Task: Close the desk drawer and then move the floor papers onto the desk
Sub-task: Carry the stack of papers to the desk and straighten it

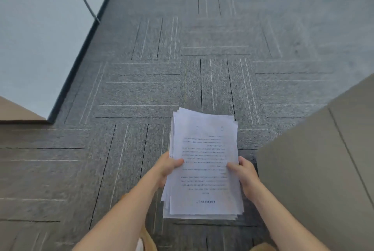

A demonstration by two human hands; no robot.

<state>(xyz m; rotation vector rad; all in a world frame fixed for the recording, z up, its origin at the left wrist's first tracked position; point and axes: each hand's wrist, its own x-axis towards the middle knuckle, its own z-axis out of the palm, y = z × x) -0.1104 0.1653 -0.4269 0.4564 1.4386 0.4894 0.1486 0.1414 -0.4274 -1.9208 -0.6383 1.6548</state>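
Over the carpet (131,93), both hands grip the papers (204,159) w/ thumbs on top, L hand (168,166) & R hand (245,176) clamping opposite long edges, long axis pointing away.

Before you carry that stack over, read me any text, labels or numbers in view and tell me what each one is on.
Nothing can be read.
Top sheet of the paper stack, held by the left hand and right hand: rows of printed lines, upside down to the camera and too small and blurred to read.
Carpet and beige furniture panel: no text or labels.
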